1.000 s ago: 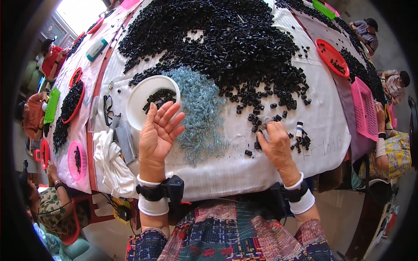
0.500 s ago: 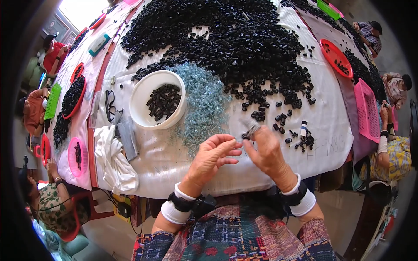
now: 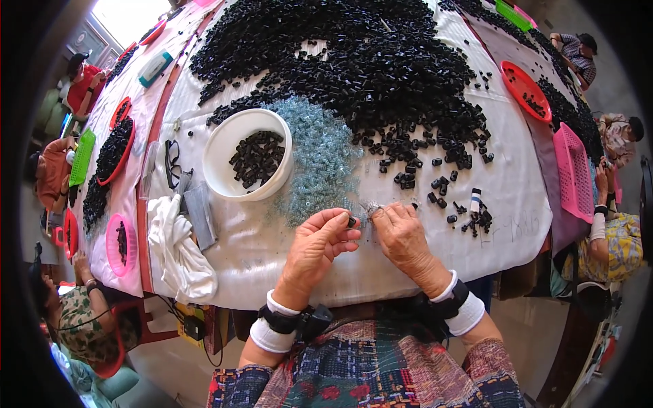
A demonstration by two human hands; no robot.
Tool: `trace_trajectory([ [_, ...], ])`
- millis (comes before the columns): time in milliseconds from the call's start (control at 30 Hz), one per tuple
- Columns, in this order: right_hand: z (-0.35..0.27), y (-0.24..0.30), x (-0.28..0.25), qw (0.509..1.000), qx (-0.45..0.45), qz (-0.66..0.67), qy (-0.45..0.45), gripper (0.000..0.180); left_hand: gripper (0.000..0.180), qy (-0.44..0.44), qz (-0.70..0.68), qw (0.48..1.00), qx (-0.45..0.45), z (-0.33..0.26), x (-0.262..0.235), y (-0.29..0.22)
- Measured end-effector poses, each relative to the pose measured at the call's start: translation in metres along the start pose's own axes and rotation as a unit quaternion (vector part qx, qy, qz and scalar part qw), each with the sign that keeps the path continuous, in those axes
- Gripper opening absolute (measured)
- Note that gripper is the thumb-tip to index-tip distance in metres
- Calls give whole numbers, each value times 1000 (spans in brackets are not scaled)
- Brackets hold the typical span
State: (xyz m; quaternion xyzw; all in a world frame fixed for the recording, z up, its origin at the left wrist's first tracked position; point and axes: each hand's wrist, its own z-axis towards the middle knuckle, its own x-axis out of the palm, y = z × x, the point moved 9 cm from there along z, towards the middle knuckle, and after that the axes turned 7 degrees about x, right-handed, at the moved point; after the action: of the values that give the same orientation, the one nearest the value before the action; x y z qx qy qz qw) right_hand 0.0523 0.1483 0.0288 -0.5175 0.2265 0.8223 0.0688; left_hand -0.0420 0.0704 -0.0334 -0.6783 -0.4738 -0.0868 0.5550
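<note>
Near the table's front edge, my left hand (image 3: 318, 243) pinches a small black plastic cap (image 3: 352, 221) between thumb and fingertips. Just to its right, my right hand (image 3: 406, 239) has its fingers closed at the tabletop. A tangle of small silvery, clear bits (image 3: 370, 207) shows at its fingertips; what exactly the fingers hold is too small to make out. Beyond my hands spreads a heap of pale blue, clear little rings (image 3: 316, 163). A large pile of black caps (image 3: 340, 61) covers the far part of the table, with loose ones scattered down its right side.
A white tub (image 3: 282, 178) partly filled with black pieces stands left of the rings. Eyeglasses (image 3: 173, 163), a white cloth (image 3: 178, 255) and a small white bottle (image 3: 475, 200) lie around. Red plates (image 3: 524, 92) and a pink basket (image 3: 570, 173) sit farther out; several people work at the sides.
My right hand has come down and slightly left, from above the table to its surface. A black cap now shows in my left fingertips. The white tub has shifted very slightly.
</note>
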Motion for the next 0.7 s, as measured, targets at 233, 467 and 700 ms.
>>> trace_trajectory([
  [233,-4,-29,-20,975,128,172,-49,33,19,21,-45,999,-21,-1,8,4],
  [467,-3,-26,-42,913,158,372,-62,35,18,56,-45,996,-44,3,15,18],
  [700,-6,-30,-50,902,175,388,-81,32,20,104,-124,984,-77,0,36,21],
])
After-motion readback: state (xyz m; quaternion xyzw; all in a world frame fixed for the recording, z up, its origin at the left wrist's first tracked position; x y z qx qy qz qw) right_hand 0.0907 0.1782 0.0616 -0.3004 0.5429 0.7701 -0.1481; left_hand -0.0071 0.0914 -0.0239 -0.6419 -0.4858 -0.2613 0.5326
